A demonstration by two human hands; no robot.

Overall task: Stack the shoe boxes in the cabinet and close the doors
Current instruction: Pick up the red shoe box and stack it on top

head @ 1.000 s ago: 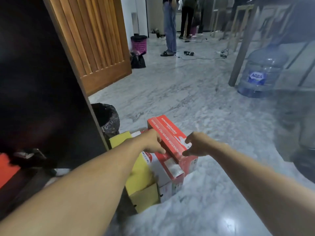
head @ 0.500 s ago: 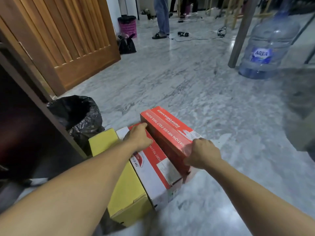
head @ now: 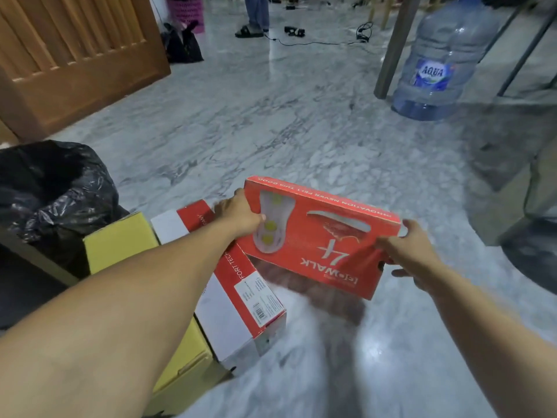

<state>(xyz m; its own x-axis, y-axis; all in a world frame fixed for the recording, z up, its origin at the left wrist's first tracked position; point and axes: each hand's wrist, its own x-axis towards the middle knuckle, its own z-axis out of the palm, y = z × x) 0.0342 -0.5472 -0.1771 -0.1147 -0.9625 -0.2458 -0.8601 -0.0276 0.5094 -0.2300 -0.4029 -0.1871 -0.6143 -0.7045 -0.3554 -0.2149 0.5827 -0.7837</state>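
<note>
A red shoe box (head: 325,233) with a shoe picture on its lid hangs tilted above the marble floor, held at both ends. My left hand (head: 238,215) grips its left end and my right hand (head: 413,254) grips its right end. Below and to the left, a red-and-white shoe box (head: 241,300) and a yellow shoe box (head: 120,242) lie side by side on the floor. The wooden cabinet door (head: 81,55) stands open at the upper left. The cabinet's inside is out of view.
A bin lined with a black bag (head: 51,188) stands at the left beside the yellow box. A large Aqua water jug (head: 440,61) and a metal post (head: 394,46) stand at the upper right. A person's feet (head: 253,25), a black bag (head: 182,45) and cables lie farther back.
Both hands have lifted the red box off the floor and turned it so its lid faces me. The view has tilted down toward the floor.
</note>
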